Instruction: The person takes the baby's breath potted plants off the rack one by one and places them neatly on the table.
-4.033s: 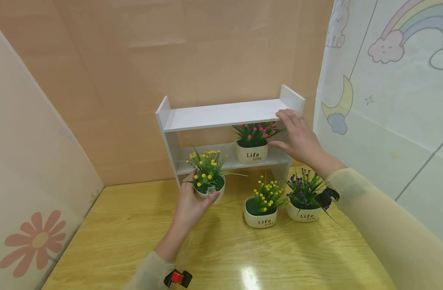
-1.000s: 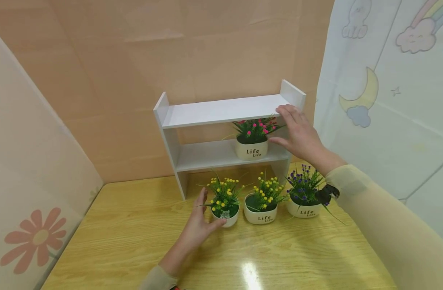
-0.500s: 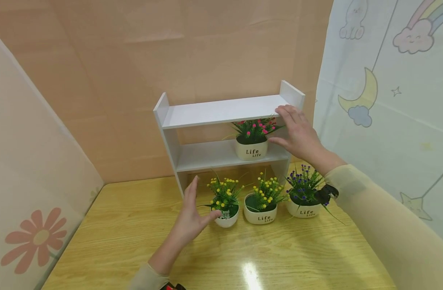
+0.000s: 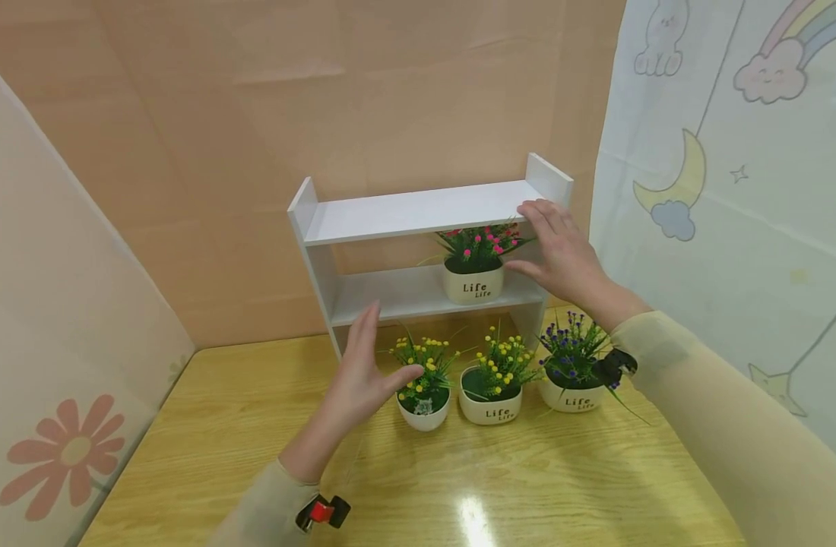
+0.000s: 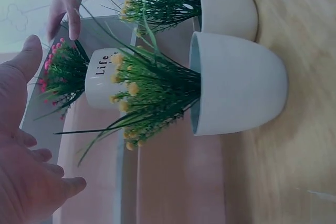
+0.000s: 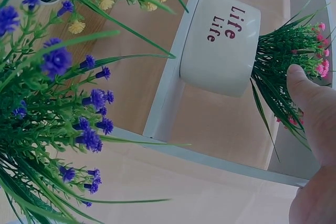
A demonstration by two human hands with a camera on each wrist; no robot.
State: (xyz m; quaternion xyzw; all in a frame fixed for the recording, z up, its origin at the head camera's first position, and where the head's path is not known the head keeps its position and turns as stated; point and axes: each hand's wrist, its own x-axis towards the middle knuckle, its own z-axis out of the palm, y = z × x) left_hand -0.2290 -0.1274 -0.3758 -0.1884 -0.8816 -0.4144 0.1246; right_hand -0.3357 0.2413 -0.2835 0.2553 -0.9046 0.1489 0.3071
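Observation:
My left hand hovers with spread fingers and thumb, holding nothing, just left of a small pot of yellow flowers. In the left wrist view this white pot stands upright on the table, apart from the hand. At the right end of the white shelf unit, my right hand rests its fingertips at the top board's front edge. Its thumb points toward the pink flowers of a "Life" pot, which sits on the middle shelf.
A second yellow-flowered pot and a purple-flowered pot stand on the wooden table, right of the first. Behind the shelf unit hangs an orange-brown backdrop. A patterned panel closes off the right side.
My left hand has brought the yellow-flowered pot down and rightward onto the table, released it, then risen slightly up and left. The right hand stays at the shelf.

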